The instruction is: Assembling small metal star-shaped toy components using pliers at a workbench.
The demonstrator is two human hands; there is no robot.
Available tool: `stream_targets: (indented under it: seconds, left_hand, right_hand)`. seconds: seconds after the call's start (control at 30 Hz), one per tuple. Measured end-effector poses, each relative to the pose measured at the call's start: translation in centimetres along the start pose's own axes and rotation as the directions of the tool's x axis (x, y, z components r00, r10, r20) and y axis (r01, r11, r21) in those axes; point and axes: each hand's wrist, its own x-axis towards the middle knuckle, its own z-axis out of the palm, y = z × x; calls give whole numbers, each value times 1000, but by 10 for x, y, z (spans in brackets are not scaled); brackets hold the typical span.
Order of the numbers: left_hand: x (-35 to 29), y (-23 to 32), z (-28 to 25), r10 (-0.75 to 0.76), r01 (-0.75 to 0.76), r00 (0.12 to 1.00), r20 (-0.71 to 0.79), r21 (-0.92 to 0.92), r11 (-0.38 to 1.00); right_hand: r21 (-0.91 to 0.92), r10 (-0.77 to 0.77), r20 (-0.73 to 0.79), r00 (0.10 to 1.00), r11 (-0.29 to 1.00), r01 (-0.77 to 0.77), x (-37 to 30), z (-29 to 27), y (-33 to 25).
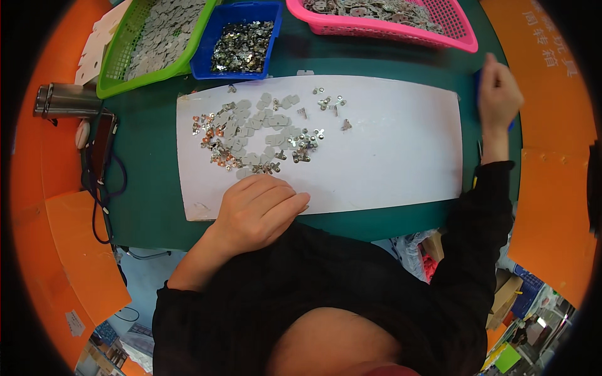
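My left hand (258, 208) rests at the front edge of a white board (389, 150), its fingers curled together. Whatever may be inside it is hidden. Just beyond it lie grey flat plates (241, 128) in a loose pile, mixed with small shiny metal pieces (304, 147) and copper-coloured pieces (219, 133). A few small springs (303, 113) lie right of the pile. Off the board's right side, my right hand (500, 94) is closed beside a blue object (478, 88), partly covered by the hand. I cannot see what its fingers hold.
Along the back stand a green basket (116, 69) of grey plates, a blue bin (202, 59) of shiny pieces and a pink basket (389, 36) of metal parts. A steel flask (69, 100) and dark cord (124, 178) lie left. Orange panels (555, 207) flank the green table (147, 156).
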Motion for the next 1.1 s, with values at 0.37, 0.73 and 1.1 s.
stream_targets:
  seconds: [0.37,0.73,1.1]
  left_hand:
    - [2,0,6,42,-42,999,15,-25,999]
    - [7,2,11,40,-40,998,47,-9,999]
    - [40,13,37,94,-131,912,399,66,989]
  right_hand:
    - [454,-111,394,913,887,-88,-55,19,-149]
    - [614,79,778,623,113,-782,-44,11,-168]
    - [661,-14,732,681,257,-705,-51,-6,-150]
